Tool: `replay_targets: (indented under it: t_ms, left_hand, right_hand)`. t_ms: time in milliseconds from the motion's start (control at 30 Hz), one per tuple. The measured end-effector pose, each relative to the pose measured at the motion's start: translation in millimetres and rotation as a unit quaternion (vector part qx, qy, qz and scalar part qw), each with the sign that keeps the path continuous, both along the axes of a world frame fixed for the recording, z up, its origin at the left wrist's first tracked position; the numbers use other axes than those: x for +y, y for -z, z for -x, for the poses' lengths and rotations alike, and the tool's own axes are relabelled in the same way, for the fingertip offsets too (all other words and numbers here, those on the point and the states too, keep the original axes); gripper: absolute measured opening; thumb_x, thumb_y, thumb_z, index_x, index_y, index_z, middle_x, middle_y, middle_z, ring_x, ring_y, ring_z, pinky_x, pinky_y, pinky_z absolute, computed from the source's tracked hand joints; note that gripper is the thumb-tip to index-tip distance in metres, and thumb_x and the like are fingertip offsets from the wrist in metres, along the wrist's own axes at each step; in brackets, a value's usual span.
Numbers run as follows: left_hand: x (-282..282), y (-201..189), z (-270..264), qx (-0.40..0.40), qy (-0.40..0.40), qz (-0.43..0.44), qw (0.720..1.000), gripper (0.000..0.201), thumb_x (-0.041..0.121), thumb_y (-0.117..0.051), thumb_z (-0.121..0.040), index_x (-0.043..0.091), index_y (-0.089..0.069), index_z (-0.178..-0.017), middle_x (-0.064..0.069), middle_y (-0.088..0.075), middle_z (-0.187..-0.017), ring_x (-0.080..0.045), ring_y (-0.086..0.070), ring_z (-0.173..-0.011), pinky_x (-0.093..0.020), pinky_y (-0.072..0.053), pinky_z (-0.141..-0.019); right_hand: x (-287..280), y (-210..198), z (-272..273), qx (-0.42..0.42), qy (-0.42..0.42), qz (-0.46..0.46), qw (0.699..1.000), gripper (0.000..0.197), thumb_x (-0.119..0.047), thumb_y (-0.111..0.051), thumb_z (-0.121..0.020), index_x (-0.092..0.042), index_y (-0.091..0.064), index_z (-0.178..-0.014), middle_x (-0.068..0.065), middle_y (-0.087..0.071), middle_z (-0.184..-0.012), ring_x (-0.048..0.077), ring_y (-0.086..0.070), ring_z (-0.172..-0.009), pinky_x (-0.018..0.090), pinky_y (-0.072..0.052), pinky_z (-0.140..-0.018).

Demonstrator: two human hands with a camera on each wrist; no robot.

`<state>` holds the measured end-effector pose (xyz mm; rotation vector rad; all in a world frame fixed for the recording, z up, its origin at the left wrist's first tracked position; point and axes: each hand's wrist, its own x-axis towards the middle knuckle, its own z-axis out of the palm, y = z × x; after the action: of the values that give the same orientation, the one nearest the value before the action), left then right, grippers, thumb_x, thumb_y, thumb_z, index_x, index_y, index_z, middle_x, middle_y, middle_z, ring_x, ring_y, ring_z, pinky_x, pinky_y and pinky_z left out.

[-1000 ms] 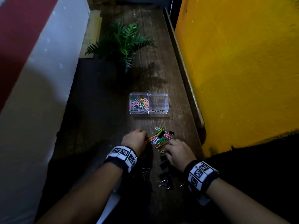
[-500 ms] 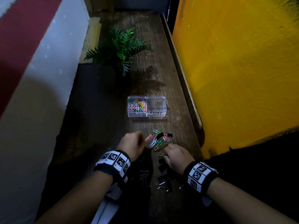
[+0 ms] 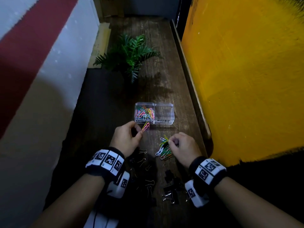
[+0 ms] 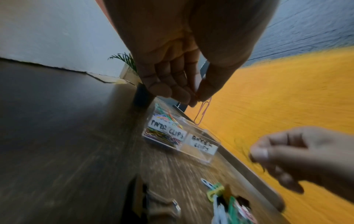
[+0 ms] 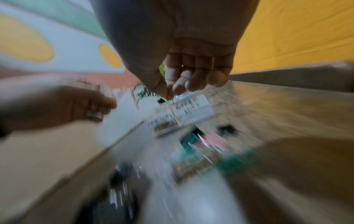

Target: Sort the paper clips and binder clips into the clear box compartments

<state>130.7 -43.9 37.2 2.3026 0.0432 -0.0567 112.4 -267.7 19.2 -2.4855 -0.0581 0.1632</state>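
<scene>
A clear two-compartment box [image 3: 171,112] [image 4: 201,153] stands on the wooden shelf; its left side, labelled paper clips, holds several coloured clips, and its right side, labelled binder clips, looks bare. My left hand [image 3: 141,131] [image 4: 196,97] pinches pink and orange paper clips [image 3: 146,126] [image 4: 202,112] just in front of the left compartment. My right hand [image 3: 169,142] [image 5: 169,94] pinches a yellow paper clip [image 3: 165,138] above a loose pile of coloured paper clips [image 3: 165,151]. Black binder clips [image 3: 171,190] lie nearer me, between my wrists.
A green fern plant [image 3: 128,58] stands behind the box. A yellow wall [image 3: 246,79] with a wooden ledge [image 3: 189,76] bounds the right side; a white and red wall [image 3: 41,71] bounds the left. The shelf is narrow. The right wrist view is blurred.
Both hands have lifted off the pile. The left hand has moved forward toward the box with paper clips in its pinch; the right hand has risen with a yellow clip.
</scene>
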Motion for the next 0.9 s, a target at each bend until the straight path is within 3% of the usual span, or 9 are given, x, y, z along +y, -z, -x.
replay_targets:
  t_ms: [167, 267, 333, 433, 533, 667, 767, 900]
  left_hand:
    - [2, 3, -32, 0.008, -0.032, -0.016, 0.999, 0.011, 0.025, -0.068, -0.080, 0.021, -0.062, -0.073, 0.008, -0.064, -0.069, -0.010, -0.059, -0.067, -0.030, -0.050, -0.064]
    - [-1, 6, -53, 0.032, -0.060, -0.042, 0.997, 0.012, 0.029, -0.067, -0.078, 0.021, -0.063, -0.072, 0.007, -0.066, -0.069, -0.014, -0.063, -0.069, -0.032, -0.053, -0.068]
    - [-4, 5, -63, 0.053, -0.068, -0.057, 0.995, 0.011, 0.029, -0.066, -0.079, 0.020, -0.064, -0.072, 0.006, -0.066, -0.070, -0.016, -0.064, -0.071, -0.032, -0.053, -0.069]
    - [-5, 4, -77, 0.090, -0.067, -0.080, 0.991, 0.013, 0.029, -0.064, -0.080, 0.021, -0.062, -0.070, 0.004, -0.065, -0.072, -0.017, -0.063, -0.071, -0.028, -0.051, -0.067]
    - [-7, 3, -89, 0.123, -0.051, -0.100, 0.986, 0.016, 0.030, -0.062, -0.083, 0.021, -0.061, -0.069, 0.003, -0.065, -0.072, -0.019, -0.063, -0.071, -0.029, -0.051, -0.067]
    - [-12, 6, -103, 0.133, -0.021, -0.146, 0.980, 0.020, 0.033, -0.061, -0.083, 0.016, -0.068, -0.076, -0.004, -0.068, -0.076, -0.025, -0.064, -0.071, -0.032, -0.054, -0.067]
    - [-16, 7, -108, 0.138, 0.000, -0.176, 0.975, 0.019, 0.037, -0.064, -0.084, 0.020, -0.071, -0.083, -0.002, -0.067, -0.078, -0.023, -0.061, -0.070, -0.029, -0.047, -0.062]
    - [-21, 9, -99, 0.051, 0.020, -0.180, 0.982, 0.012, 0.034, -0.065, -0.082, 0.023, -0.067, -0.084, 0.001, -0.065, -0.090, -0.022, -0.061, -0.081, -0.029, -0.047, -0.065]
  right_hand:
    - [25, -11, -47, 0.044, 0.053, -0.084, 0.994, 0.017, -0.020, -0.062, -0.086, -0.019, -0.066, -0.070, -0.012, -0.056, -0.060, 0.002, -0.052, -0.058, 0.019, -0.039, -0.059]
    - [41, -6, -76, 0.056, 0.072, -0.101, 0.991, 0.019, -0.020, -0.063, -0.083, -0.016, -0.066, -0.064, -0.012, -0.058, -0.055, 0.005, -0.055, -0.057, 0.030, -0.049, -0.077]
    - [52, -4, -93, 0.055, 0.083, -0.087, 0.991, 0.021, -0.023, -0.063, -0.080, -0.010, -0.068, -0.064, -0.004, -0.065, -0.057, 0.013, -0.062, -0.062, 0.036, -0.049, -0.085]
    - [63, -5, -113, 0.080, 0.092, -0.058, 0.991, 0.023, -0.027, -0.062, -0.079, -0.008, -0.068, -0.067, 0.006, -0.068, -0.062, 0.024, -0.065, -0.064, 0.029, -0.052, -0.066]
    - [68, -3, -127, 0.119, 0.107, -0.044, 0.986, 0.020, -0.025, -0.065, -0.081, -0.015, -0.065, -0.063, -0.002, -0.064, -0.061, 0.019, -0.064, -0.065, 0.022, -0.045, -0.058]
    - [71, 2, -136, 0.127, 0.133, -0.034, 0.982, 0.022, -0.028, -0.068, -0.079, -0.017, -0.065, -0.061, 0.002, -0.070, -0.069, 0.021, -0.067, -0.071, 0.028, -0.055, -0.068]
    - [63, -2, -135, 0.113, 0.117, -0.077, 0.984, 0.025, -0.028, -0.067, -0.082, -0.014, -0.069, -0.061, 0.003, -0.070, -0.065, 0.022, -0.068, -0.067, 0.032, -0.057, -0.069]
    - [21, -8, -113, 0.046, 0.116, -0.097, 0.987, 0.013, -0.016, -0.064, -0.084, -0.017, -0.072, -0.074, 0.002, -0.073, -0.080, 0.018, -0.067, -0.081, 0.029, -0.053, -0.076]
